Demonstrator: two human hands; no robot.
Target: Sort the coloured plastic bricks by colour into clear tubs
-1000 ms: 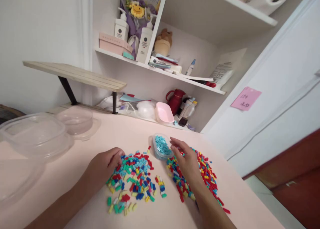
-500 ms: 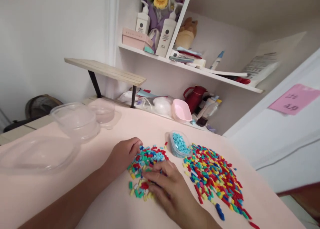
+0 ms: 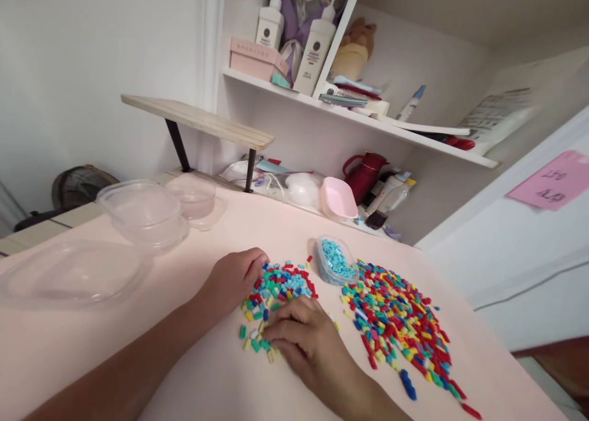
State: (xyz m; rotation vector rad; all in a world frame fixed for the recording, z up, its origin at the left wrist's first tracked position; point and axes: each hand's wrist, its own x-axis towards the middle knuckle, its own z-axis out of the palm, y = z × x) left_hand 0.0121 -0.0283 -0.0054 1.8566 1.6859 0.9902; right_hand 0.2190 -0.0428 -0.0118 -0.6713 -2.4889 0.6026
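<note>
A small pile of tiny coloured toy bricks point(image 3: 285, 280) lies on the pink tabletop in front of me. At its left edge rests my left hand point(image 3: 234, 280), fingers curled in; whatever they may hold is hidden. My right hand point(image 3: 313, 341) bends over the near right side of the pile, its fingers drawn together and their tips down among the bricks. I cannot make out what is under or between them. Just behind the pile, a clear plastic tub point(image 3: 337, 262) holds light blue bricks.
A larger heap of mixed bricks point(image 3: 405, 323) spreads to the right. Clear containers point(image 3: 145, 215) and a clear lid point(image 3: 73, 274) stand at the left. Behind are a wooden riser point(image 3: 197, 121), a pink bowl point(image 3: 339, 198), a red jug point(image 3: 365, 174) and a shelf point(image 3: 391, 129).
My right hand's fingers have come closer together, and some bricks at the near edge of the small pile have shifted. My left hand stays at the pile's edge. The view has tilted slightly.
</note>
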